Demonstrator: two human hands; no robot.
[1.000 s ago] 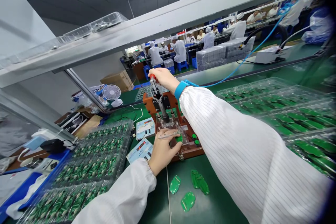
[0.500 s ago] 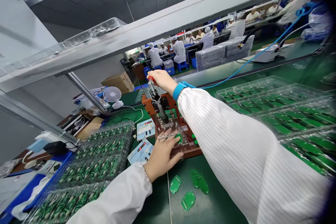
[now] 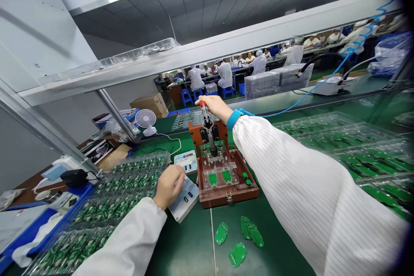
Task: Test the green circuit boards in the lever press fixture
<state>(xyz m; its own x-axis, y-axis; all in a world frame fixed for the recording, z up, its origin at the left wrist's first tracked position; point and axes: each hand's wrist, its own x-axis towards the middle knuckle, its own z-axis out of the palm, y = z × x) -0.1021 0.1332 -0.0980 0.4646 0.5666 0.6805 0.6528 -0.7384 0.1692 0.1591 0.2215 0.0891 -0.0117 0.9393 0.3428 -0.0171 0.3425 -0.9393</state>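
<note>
Our right hand [image 3: 215,108] is closed around the red-tipped handle [image 3: 203,105] of a clamp, its fingers wrapped firmly over it, with a blue wrist strap [image 3: 236,117] just behind them. Below those fingers stands a brown wooden jig [image 3: 228,196], where two green circuit boards [image 3: 220,177] sit side by side under a clear plastic cover. Our left hand [image 3: 170,186] is curled to the left of the jig, its fingers [image 3: 179,177] bunched just above a white card [image 3: 184,200]; we cannot tell whether they have hold of anything. Left of those fingers lies a plastic tray [image 3: 163,159] of green boards. Farther below the jig, loose green boards [image 3: 237,254] lie on a green mat [image 3: 184,246]. Well past the right hand's fingers, a small white fan [image 3: 145,117] stands on the bench.
</note>
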